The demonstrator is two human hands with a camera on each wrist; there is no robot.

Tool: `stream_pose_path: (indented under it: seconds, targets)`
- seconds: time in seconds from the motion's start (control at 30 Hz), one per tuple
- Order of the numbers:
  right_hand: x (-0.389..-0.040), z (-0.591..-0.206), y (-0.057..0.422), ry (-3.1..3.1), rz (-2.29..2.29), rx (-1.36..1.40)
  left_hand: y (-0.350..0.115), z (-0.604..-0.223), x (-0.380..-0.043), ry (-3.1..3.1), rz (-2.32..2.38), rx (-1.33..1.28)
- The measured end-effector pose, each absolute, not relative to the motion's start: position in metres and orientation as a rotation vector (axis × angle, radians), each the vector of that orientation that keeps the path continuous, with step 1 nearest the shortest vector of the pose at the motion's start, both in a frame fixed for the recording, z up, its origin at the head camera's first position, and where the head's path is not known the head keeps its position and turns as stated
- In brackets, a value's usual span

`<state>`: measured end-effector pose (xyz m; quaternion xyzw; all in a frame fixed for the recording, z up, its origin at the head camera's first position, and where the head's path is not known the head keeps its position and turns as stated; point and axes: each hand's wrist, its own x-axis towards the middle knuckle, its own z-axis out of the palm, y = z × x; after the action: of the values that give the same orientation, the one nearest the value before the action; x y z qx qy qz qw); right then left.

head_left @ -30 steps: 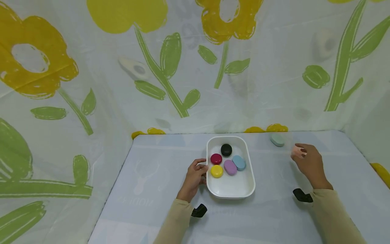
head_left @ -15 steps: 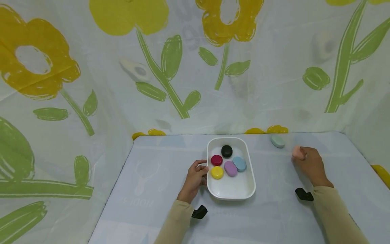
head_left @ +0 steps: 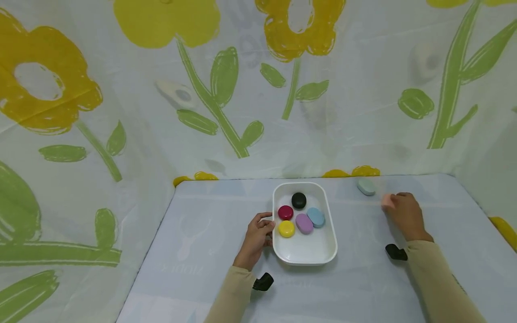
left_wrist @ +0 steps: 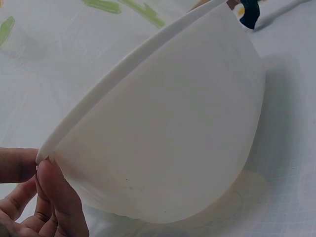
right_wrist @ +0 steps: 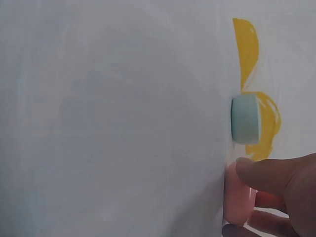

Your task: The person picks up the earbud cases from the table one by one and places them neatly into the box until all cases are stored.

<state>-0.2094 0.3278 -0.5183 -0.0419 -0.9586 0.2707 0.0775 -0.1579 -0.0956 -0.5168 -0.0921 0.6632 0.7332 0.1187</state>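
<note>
A white tray (head_left: 304, 252) holds several smooth rounded blocks that look like small soaps: black (head_left: 299, 200), dark red (head_left: 285, 212), yellow (head_left: 286, 229), purple (head_left: 304, 223) and light blue (head_left: 316, 217). My left hand (head_left: 255, 235) pinches the tray's rim between thumb and finger, as the left wrist view shows up close. At the right, my right hand (head_left: 405, 216) grips a pink soap-like block (right_wrist: 239, 195), thumb on one side and fingers on the other. Just beyond it lies a pale green block (head_left: 366, 186), apart from the hand.
The table (head_left: 202, 278) has a pale printed cover. A white curtain (head_left: 359, 125) with yellow flowers and green stems stands behind its far edge and along the sides. Black straps (head_left: 263, 281) jut out beside both wrists.
My right fingers have closed around the pink block, and the hand has shifted slightly left. The left hand keeps hold of the tray; its contents look the same.
</note>
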Motion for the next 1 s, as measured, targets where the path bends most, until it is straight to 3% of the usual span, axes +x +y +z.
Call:
stream_pose_path:
  seconds: [0.53, 1.0]
  targets:
    - [-0.201, -0.513, 0.327, -2.852, 0.814, -0.023, -0.097, -0.519, -0.157, 1.948, 2.129, -0.263]
    - [-0.191, -0.519, 0.313, -2.880, 0.868, -0.193, -0.097, -0.521, -0.159, 1.953, 2.122, -0.259]
